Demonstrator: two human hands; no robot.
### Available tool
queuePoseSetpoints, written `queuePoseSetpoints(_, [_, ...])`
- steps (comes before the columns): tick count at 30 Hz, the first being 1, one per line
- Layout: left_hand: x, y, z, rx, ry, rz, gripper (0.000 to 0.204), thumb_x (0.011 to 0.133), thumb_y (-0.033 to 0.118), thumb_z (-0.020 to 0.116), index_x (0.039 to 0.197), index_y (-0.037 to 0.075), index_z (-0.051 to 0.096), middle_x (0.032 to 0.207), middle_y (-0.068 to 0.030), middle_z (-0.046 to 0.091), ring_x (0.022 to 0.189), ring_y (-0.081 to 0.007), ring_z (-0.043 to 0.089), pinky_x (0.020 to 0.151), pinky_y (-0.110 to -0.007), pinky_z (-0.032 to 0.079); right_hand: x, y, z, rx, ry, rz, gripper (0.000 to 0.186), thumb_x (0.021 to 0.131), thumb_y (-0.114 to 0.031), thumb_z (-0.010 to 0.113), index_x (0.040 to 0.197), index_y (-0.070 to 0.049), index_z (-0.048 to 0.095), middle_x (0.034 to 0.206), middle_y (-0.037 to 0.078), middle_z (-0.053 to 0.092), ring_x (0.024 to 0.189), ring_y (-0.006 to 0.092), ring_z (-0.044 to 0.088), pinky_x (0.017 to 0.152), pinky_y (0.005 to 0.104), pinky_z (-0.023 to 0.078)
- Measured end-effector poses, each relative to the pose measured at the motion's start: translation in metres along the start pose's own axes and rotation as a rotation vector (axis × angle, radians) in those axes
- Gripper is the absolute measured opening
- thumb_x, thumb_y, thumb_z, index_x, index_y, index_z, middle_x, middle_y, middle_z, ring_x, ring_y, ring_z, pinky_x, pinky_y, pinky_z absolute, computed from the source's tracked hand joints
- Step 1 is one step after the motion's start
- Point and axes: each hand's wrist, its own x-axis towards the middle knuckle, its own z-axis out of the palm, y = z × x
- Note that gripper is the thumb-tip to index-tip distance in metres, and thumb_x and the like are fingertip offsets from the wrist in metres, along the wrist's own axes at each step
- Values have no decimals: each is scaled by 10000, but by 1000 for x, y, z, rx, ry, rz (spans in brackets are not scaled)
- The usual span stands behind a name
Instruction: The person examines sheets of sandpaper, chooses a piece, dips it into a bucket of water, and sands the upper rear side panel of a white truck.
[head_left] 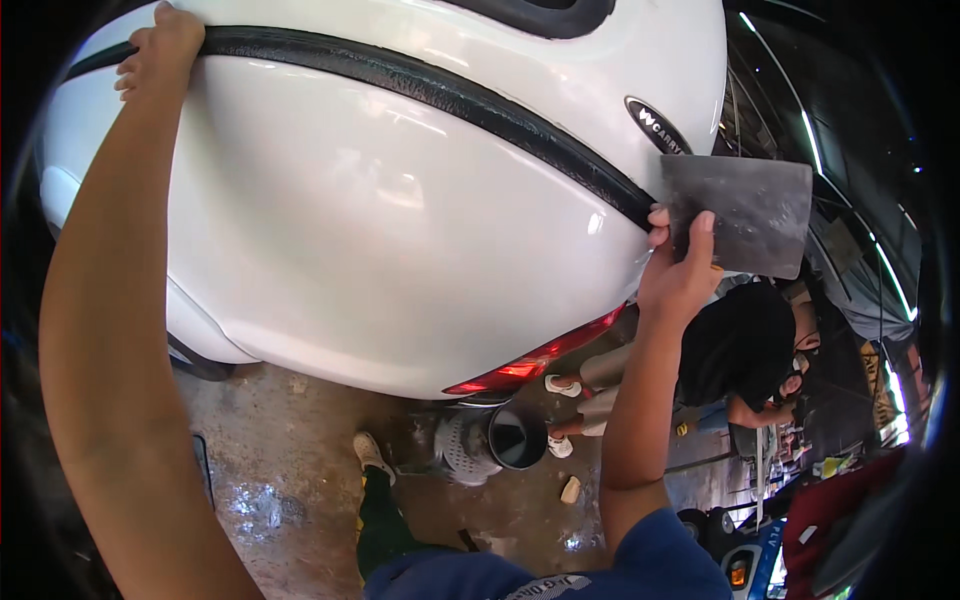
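Note:
A large white car body panel (380, 220) fills the middle of the view, crossed by a long black trim strip (430, 85). At the strip's far left end lies my left hand (165, 50), its fingers apart and resting over the strip, with nothing seen in them. My right hand (685, 260) pinches the lower left part of a flat, dark grey rectangular sheet (755, 210), whose surface looks scuffed. The sheet stands off the panel's right edge, just below an oval dark badge (655, 125). My right fingertips are close to the strip's right end.
A red tail light (540, 350) sits low on the panel. Beneath it, a dark bucket-like container (517, 436) stands by a perforated grey cylinder (462, 450) on the wet floor (300, 440). A person in black (735, 340) bends close on the right. A pale block (571, 490) lies nearby.

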Motion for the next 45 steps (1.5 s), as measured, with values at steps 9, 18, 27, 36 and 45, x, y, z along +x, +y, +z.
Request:
queuePoseSetpoints(9, [-6,2,-11,191,-218,285,611,993,438,271,1514,121,320,1591,-224,209,1422,-606,70,1137,-693,91,0,-1,1,-15,-33,-26,175,951,-102,575,1022,54,611,865,133,659,740,173,541,732,314,457])
queuePoseSetpoints(18, [-1,-3,-7,205,-176,264,624,994,508,276,1477,131,391,1569,-186,284,1413,-591,157,1125,-705,121,1,-8,-12,24,-88,-7,344,963,-177,507,1173,85,580,1072,214,662,1008,314,657,913,412,494])
queuePoseSetpoints(27, [-1,-11,-12,400,-132,458,434,984,362,349,1373,218,477,1481,-119,394,1391,-527,269,1054,-758,227,-30,-25,22,-585,-633,-228,466,973,-238,566,1329,59,515,1392,249,491,1341,384,425,1146,455,287])
queuePoseSetpoints(36, [-31,12,-36,132,-183,161,624,999,482,292,1427,47,423,1536,-127,355,1390,-540,262,1136,-626,197,-26,-31,59,-556,-627,-232,535,1010,-350,464,1349,62,470,1445,310,395,1413,451,264,1191,479,187])
queuePoseSetpoints(45, [-6,-7,-16,193,-203,275,654,995,510,291,1442,47,407,1539,-125,353,1382,-563,254,1122,-647,205,-18,-51,-23,411,33,278,522,1045,-365,348,1223,84,544,1050,253,684,754,318,707,680,407,599])
